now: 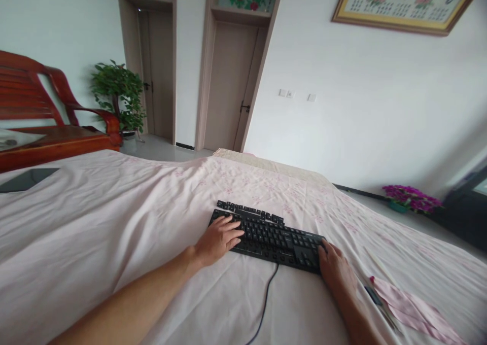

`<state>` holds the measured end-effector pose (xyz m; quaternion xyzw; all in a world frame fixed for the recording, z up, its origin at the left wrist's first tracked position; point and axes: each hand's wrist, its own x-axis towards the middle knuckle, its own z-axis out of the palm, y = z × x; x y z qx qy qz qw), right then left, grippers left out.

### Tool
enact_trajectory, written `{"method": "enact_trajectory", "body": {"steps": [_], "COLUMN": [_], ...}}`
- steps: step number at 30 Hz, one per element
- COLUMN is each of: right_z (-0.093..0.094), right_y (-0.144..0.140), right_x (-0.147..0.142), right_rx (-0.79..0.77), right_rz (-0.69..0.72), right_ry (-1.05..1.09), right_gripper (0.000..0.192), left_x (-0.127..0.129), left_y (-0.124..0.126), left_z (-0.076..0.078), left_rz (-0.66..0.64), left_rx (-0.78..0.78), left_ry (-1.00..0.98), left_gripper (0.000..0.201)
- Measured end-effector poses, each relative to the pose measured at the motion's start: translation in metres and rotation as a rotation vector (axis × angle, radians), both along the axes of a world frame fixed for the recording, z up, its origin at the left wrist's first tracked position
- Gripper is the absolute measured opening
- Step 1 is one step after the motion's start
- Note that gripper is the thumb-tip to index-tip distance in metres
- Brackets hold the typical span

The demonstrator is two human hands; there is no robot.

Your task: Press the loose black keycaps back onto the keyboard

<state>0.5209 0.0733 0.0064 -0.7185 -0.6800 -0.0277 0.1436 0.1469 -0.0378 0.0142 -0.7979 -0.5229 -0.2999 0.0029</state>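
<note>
resting across a pink floral bedsheet [114, 223] just below the centre of the frame, a black wired keyboard [266, 233] is seen gripped at both ends by a person's bare hands. the left hand [218, 239] is laid over the keyboard's left end, its fingers [234, 229] loosely spread and flat on the keys, closed on nothing. the right hand [337, 269] is set against the right end, fingers curled at the corner edge; whether the edge is actually pinched cannot be told from this view. a thin black cable [266, 297] is shown trailing from the keyboard's near edge down toward the bottom of the frame. a folded pink cloth strip [411, 309] and a small dark object [373, 295], too small to identify, are seen at lower right, close to the right wrist. a dark flat device [26, 179] lies at the left edge, a red wooden bench [53, 132] and a potted green plant [117, 94] at upper left, purple flowers [411, 198] at right. judged from the hold, any shifting would best be done with both ends kept level and the cable left slack, so the soft sheet is not dragged and bunched.
</note>
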Motion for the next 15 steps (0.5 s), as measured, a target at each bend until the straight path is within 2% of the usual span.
{"method": "enact_trajectory", "body": {"steps": [3, 7, 11, 15], "right_z": [0.001, 0.001, 0.002, 0.002], "right_y": [-0.001, 0.0, 0.0, 0.0], "right_x": [0.0, 0.0, 0.0, -0.001], "right_rx": [-0.006, -0.006, -0.011, -0.011], "right_rz": [0.001, 0.012, 0.006, 0.016], "right_ry": [0.007, 0.02, 0.02, 0.015], "right_gripper": [0.055, 0.055, 0.055, 0.056], "left_x": [-0.006, -0.018, -0.031, -0.039], "left_y": [0.007, 0.016, 0.023, 0.027], "left_z": [0.0, -0.003, -0.01, -0.017], "left_rz": [0.047, 0.228, 0.333, 0.413], "left_rx": [-0.007, 0.025, 0.067, 0.074], "left_ry": [-0.235, -0.474, -0.672, -0.767], "left_gripper": [0.023, 0.013, 0.015, 0.02]}}
